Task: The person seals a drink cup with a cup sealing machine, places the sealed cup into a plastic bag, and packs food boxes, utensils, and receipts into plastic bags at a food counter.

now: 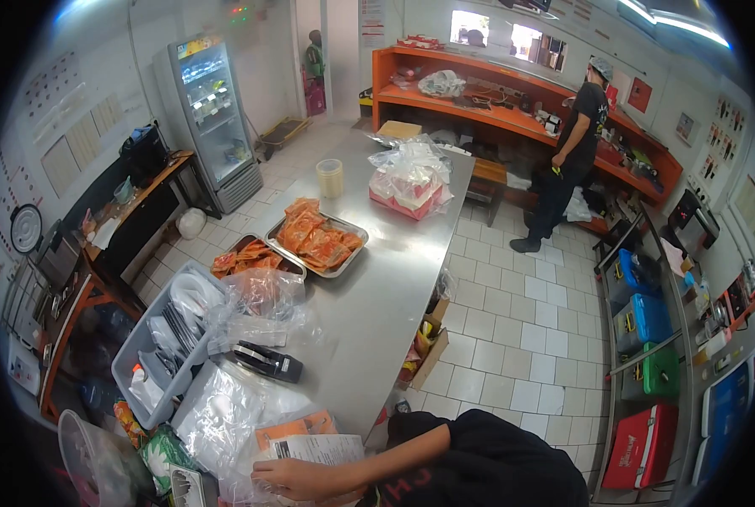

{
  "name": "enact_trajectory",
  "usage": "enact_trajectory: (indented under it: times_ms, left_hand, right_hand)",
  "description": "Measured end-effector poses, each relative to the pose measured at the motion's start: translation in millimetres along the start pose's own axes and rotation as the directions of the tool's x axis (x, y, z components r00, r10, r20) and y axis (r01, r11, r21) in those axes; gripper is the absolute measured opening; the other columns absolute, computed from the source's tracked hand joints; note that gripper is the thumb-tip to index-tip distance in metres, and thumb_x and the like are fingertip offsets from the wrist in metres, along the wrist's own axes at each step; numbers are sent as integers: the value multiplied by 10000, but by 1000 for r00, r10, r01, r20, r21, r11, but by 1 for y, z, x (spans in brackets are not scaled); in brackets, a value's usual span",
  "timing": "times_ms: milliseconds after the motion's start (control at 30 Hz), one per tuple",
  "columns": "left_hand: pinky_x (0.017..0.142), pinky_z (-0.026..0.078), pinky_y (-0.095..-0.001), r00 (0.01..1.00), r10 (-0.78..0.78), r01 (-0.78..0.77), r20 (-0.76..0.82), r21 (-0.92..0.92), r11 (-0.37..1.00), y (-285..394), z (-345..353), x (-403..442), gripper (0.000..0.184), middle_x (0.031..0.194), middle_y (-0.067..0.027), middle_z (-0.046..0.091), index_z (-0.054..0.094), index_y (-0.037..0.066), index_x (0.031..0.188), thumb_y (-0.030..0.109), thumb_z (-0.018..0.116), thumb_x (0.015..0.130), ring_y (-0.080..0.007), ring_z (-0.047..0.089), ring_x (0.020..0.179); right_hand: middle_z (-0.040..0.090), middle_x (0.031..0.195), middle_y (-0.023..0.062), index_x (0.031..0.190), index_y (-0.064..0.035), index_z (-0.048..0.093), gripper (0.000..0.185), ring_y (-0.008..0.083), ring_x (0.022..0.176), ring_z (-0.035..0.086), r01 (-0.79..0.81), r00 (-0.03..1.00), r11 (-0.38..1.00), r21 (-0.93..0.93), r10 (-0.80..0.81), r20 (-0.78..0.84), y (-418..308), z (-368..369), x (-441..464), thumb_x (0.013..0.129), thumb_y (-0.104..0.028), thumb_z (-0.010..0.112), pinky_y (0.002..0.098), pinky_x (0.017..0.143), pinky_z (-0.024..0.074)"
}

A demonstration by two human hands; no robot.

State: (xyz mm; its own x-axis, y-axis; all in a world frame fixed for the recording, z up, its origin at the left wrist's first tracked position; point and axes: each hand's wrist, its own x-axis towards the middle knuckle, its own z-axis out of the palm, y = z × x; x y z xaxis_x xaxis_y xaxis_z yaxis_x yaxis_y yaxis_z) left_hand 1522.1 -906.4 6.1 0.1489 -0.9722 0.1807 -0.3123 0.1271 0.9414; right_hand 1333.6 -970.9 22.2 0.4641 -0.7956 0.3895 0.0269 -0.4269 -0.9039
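Note:
My right hand (297, 478) reaches in from the lower right across my body. Its fingers are bent and pressed together on the near edge of a clear plastic bag (225, 414), though the fingertips are partly hidden. Just beyond the wrist lie a printed paper sheet (318, 449) and an orange sheet (297, 425). A black tape dispenser (266, 362) stands behind the flat stack of plastic. My left hand does not show.
On the steel table (369, 313) are a metal tray of orange-red packets (314, 241), a second such tray (255, 258), a plastic tub (330, 179), a bagged pink box (411, 188) and a grey bin (166, 338). A co-worker (576, 144) stands by the orange counter (496, 110).

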Motion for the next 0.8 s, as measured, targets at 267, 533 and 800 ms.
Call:
enact_trajectory:
  times_ms: [267,533,800]
  left_hand:
    - [892,345,-379,1000,9,-12,24,100,995,4,-2,2,299,1189,-137,458,500,52,1151,229,454,914,-264,464,999]
    - [879,357,-382,998,23,-31,53,168,985,8,-1,9,302,1178,-141,469,499,44,1149,230,452,916,-268,476,981]
    - [866,369,-385,997,36,-51,67,231,972,14,-2,13,305,1166,-145,481,498,36,1147,230,450,917,-271,487,963]
  right_hand:
    - [514,869,184,999,19,476,277,314,821,537,37,998,998,54,-40,53,1,1,-6,831,-192,539,374,727,428]
    - [526,748,154,878,17,518,334,236,665,511,35,998,982,187,-44,41,-15,-3,5,802,-283,643,348,619,413]
    - [553,834,146,906,4,555,235,251,728,544,314,942,944,-103,-323,-91,3,-8,2,802,-195,627,346,637,427]
